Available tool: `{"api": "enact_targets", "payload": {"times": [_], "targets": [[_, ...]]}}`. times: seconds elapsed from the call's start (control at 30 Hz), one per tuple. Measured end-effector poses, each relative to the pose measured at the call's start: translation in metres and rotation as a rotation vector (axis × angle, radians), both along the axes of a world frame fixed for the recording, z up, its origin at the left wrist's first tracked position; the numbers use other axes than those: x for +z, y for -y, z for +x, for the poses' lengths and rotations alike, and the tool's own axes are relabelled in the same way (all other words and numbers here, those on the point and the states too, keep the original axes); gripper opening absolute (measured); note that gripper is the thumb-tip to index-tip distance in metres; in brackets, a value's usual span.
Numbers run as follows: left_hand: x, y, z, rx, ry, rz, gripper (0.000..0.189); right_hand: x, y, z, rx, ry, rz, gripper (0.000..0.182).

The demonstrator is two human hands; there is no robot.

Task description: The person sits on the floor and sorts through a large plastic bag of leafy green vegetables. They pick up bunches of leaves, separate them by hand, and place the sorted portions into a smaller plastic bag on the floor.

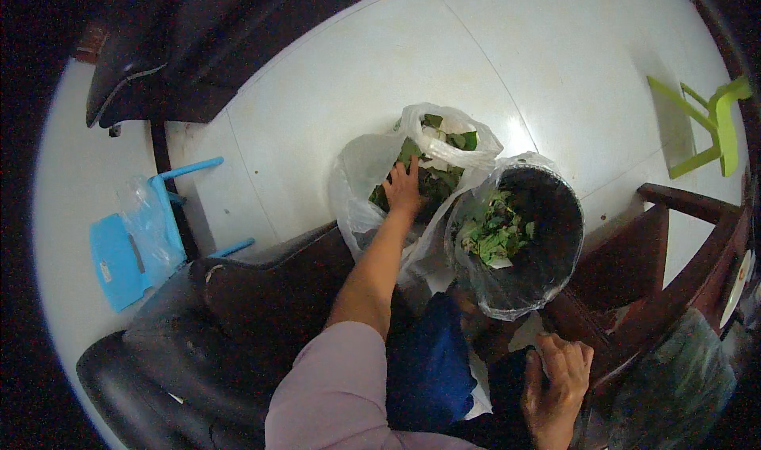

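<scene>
My left hand (pixel 404 188) reaches into an open translucent plastic bag (pixel 357 171) with its fingers spread over dark green leaves (pixel 443 179). A smaller white plastic bag (pixel 484 144) with more leaves sits at the far side of that bag. Just to the right stands a dark bin (pixel 553 212) lined with clear plastic, holding a heap of leafy greens (pixel 496 230) and a small pale scrap. Near my lap, below the bin, my right hand (pixel 562 373) has its fingers curled; whether anything small is in it is hidden.
A black sofa (pixel 267 289) lies left of my arm. Beyond it a blue plastic stool (pixel 119 266) lies with clear plastic on it. A brown wooden table frame (pixel 701 260) stands on the right, and a green plastic stool (pixel 719 129) is farther off on the pale tiled floor (pixel 368 75).
</scene>
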State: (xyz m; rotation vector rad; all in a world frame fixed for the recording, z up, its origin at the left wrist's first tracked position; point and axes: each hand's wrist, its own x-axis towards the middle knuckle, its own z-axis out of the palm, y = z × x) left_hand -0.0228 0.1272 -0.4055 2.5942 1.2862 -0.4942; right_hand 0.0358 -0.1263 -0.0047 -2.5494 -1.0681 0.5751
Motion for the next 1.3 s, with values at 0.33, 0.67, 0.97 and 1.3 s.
{"api": "enact_targets", "payload": {"times": [0.33, 0.67, 0.97, 1.3], "targets": [[-0.01, -0.009, -0.01, -0.46, -0.026, 0.188, 0.045, -0.004, 0.011, 0.005, 0.094, 0.019, 0.073, 0.029], [-0.008, -0.014, -0.01, -0.763, -0.208, 0.14, 0.035, -0.005, 0.012, 0.005, 0.086, 0.026, 0.103, 0.03], [0.035, -0.032, 0.004, -0.165, 0.058, -0.158, 0.034, -0.003, 0.011, 0.006, 0.071, 0.026, 0.09, 0.025], [0.045, -0.061, -0.009, 0.592, 0.658, -0.755, 0.037, 0.002, 0.01, 0.007, 0.076, 0.021, 0.082, 0.024]]}}
